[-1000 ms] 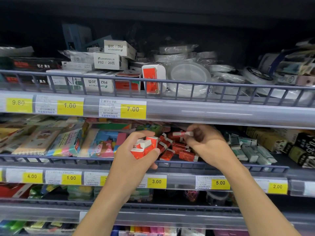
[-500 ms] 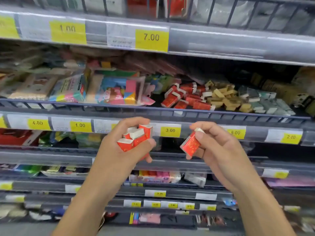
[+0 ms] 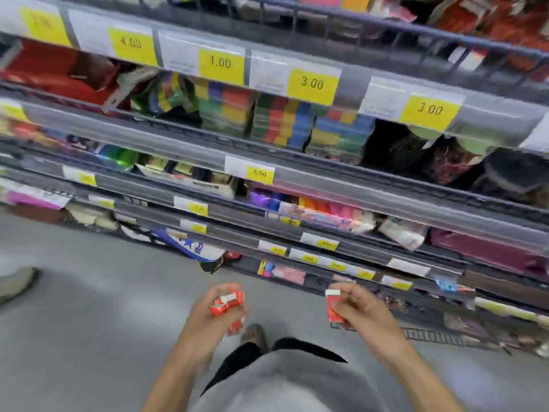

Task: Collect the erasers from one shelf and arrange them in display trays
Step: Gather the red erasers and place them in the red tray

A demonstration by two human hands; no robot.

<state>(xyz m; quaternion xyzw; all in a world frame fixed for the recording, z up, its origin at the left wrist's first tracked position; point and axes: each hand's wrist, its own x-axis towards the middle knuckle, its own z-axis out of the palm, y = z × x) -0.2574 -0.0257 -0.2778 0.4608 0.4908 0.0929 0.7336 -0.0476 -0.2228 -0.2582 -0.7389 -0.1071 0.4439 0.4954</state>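
Grey shop floor [image 3: 89, 322] fills the lower left of the frame, and tiered shelves [image 3: 326, 185] with yellow price labels [image 3: 312, 84] slant across the upper part. Low in the centre, the left hand [image 3: 208, 325] curls round a bunch of red-and-white erasers [image 3: 226, 303]. Just right of it, apart, the right hand [image 3: 365, 319] pinches a single red eraser [image 3: 332, 307] upright in its fingertips.
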